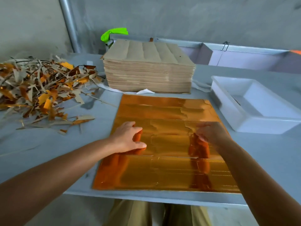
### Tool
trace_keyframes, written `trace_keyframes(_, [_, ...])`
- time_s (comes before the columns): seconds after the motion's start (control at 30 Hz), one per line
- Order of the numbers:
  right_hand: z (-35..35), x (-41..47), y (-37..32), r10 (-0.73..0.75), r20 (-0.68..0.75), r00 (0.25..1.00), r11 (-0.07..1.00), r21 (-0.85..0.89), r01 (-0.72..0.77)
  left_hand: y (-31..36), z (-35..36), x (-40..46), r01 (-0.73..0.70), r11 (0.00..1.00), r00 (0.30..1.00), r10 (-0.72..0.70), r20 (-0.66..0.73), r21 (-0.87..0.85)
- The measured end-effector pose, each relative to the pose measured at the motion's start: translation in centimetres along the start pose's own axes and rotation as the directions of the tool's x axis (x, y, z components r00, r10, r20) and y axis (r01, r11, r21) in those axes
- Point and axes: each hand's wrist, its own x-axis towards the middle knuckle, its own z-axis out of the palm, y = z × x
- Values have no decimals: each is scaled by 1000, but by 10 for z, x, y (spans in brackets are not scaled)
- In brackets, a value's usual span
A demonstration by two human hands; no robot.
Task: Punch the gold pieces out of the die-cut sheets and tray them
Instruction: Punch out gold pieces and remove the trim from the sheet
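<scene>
Grey bench (48, 152): scrap (40, 92) piled, tray (254, 126) looks empty, stack (149, 69) waits; left hand (128, 137) and right hand (210, 134), fingers curled, work the sheet (164, 170).

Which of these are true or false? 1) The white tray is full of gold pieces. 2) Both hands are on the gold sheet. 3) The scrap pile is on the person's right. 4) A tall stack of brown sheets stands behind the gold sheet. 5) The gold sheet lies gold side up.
1) False: the white tray on the right looks empty.
2) True: the left hand and right hand both rest on the gold sheet.
3) False: the scrap pile lies on the left.
4) True: the stack of brown sheets stands just beyond it.
5) True.
</scene>
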Motion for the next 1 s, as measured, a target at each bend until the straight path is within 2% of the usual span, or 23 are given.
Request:
trace_keyframes(0.07, [1, -4, -2, -5, 92, 996, 999, 47, 1, 10, 2, -5, -41, 999, 999, 41, -4, -21])
trace_keyframes(0.17, [2, -6, -5, 9, 139, 990, 991, 132, -27, 21, 2, -6, -71, 997, 997, 71, -10, 0])
trace_keyframes(0.3, [-8, -2, -1, 7, 199, 980, 960, 273, -63, 23, -3, 0, -86, 994, 991, 78, -111, -68])
trace_keyframes(0.4, [-15, 10, 8, -53, 41, 998, 996, 73, 49, 23, -9, 9, -95, 986, 976, 64, -207, -139])
trace_keyframes(0.5, [-22, 28, 18, -162, -182, 970, 978, -163, 133, 24, -14, 22, -106, 982, 969, 67, -238, -158])
trace_keyframes(0.6, [-27, 46, 23, -188, -288, 939, 870, -493, 23, 25, -12, 38, -96, 987, 968, 63, -241, -128])
trace_keyframes(0.67, [-28, 56, 25, -111, -290, 950, 774, -625, -100, 27, -8, 48, -75, 994, 966, 52, -252, -84])
trace_keyframes(0.73, [-25, 64, 24, -29, -295, 955, 735, -654, -180, 28, -3, 54, -58, 997, 963, 42, -267, -50])
trace_keyframes(0.8, [-21, 71, 22, -17, -316, 949, 753, -628, -196, 27, 0, 59, -57, 998, 958, 48, -283, -21])
trace_keyframes(1.0, [-23, 73, 18, -115, -417, 902, 818, -555, -152, 25, 2, 68, -78, 997, 949, 71, -307, -13])
